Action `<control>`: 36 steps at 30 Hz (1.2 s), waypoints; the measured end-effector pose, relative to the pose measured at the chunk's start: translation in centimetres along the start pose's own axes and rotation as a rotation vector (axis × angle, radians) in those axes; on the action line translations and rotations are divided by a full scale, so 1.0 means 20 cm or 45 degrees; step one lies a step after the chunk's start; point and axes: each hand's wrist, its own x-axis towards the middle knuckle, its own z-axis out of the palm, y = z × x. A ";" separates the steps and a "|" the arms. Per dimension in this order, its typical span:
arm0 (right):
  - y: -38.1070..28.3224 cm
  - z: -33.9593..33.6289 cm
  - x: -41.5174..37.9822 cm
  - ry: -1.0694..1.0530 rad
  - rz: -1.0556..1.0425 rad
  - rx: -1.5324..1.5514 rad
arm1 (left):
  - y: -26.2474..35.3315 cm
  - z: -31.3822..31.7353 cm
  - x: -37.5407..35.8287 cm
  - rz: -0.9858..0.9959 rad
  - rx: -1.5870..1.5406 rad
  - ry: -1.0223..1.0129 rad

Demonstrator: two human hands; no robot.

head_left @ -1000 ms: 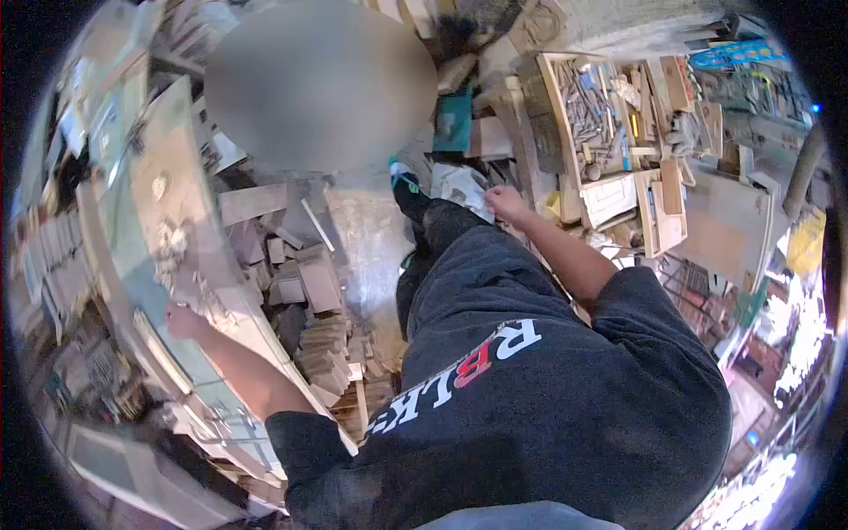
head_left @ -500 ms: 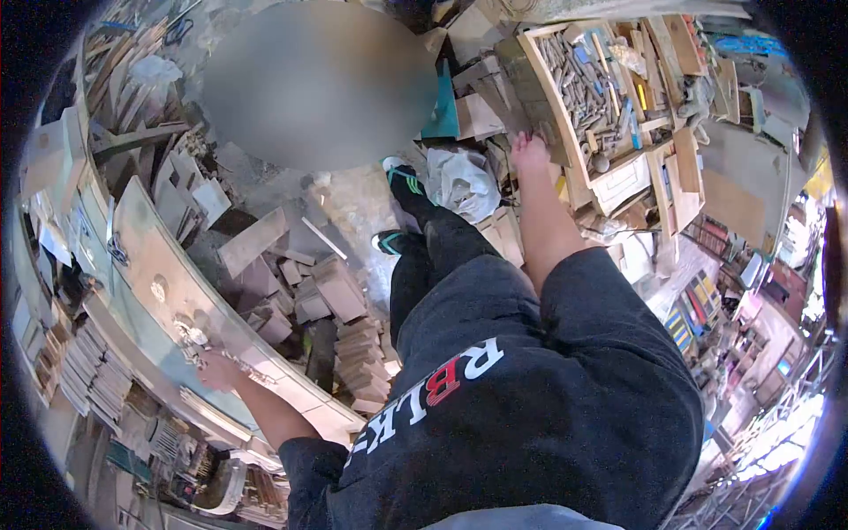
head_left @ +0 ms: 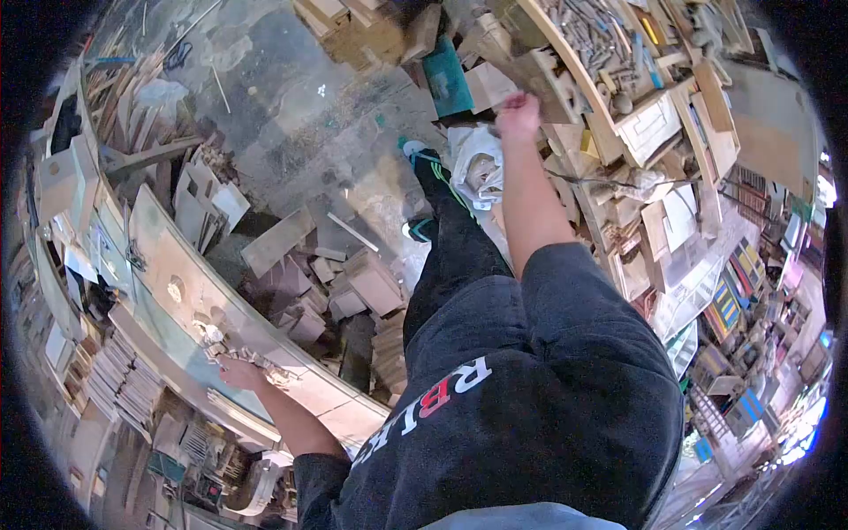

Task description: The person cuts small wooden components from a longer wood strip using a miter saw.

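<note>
At the long pale workbench on the left is my left hand, its fingers stretched toward several small light-coloured pieces that lie on the bench top. My left hand appears open, with its fingertips right beside these pieces. My right arm reaches forward, and my right hand is smeared by motion. It overlaps the upper edge of a crumpled white bag in this view, near a pale board piece. Whatever my right fingers hold, if anything, I cannot tell.
A wooden tray of hand tools stands at the upper right. Wood offcuts lie piled on the floor between the bench and my legs. A teal panel and a cardboard box stand ahead. Stacked slats lie beyond the bench.
My view has shifted, and a grey blurred patch over the floor is gone. My right hand has moved forward, away from the tool tray's side. My left hand stays beside the small pieces.
</note>
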 end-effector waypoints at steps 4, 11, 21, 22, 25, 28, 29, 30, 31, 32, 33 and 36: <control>0.22 -0.17 -0.25 -0.053 0.181 0.028 | 0.02 0.01 0.01 0.009 -0.012 0.020; 0.21 -0.14 -0.50 -0.039 0.438 -0.204 | -0.05 0.05 0.04 0.125 0.064 -0.022; -0.49 0.30 -0.62 -0.050 -1.208 -2.690 | 0.10 -0.05 -0.09 0.228 -0.066 0.568; -0.49 0.34 -0.57 -0.056 -1.161 -2.769 | 0.14 -0.09 -0.13 0.426 -0.113 0.667; -0.53 0.52 -0.70 -0.462 -0.718 -2.970 | 0.46 -0.19 -0.33 0.121 -0.332 0.358; -0.49 0.53 -0.92 -0.782 -1.087 -3.006 | 0.77 -0.24 -0.58 0.407 -0.521 0.003; -0.48 0.61 -1.05 -0.987 -1.106 -3.015 | 0.90 -0.26 -0.67 0.372 -0.591 -0.214; -0.47 0.69 -1.15 -1.009 -1.102 -3.012 | 1.02 -0.25 -0.75 0.335 -0.786 -0.387; -0.44 0.76 -1.25 -1.193 -1.201 -2.762 | 1.08 -0.19 -0.82 0.325 -0.904 -0.564; -0.41 0.83 -1.33 -1.376 -1.274 -2.498 | 1.21 -0.17 -0.91 0.337 -1.047 -0.716; -0.36 0.89 -1.38 -1.444 -1.259 -2.485 | 1.36 -0.24 -0.98 0.445 -1.023 -0.936; -0.27 1.13 -1.57 -1.344 -0.179 -1.920 | 1.74 -0.25 -1.13 0.415 -1.136 -1.646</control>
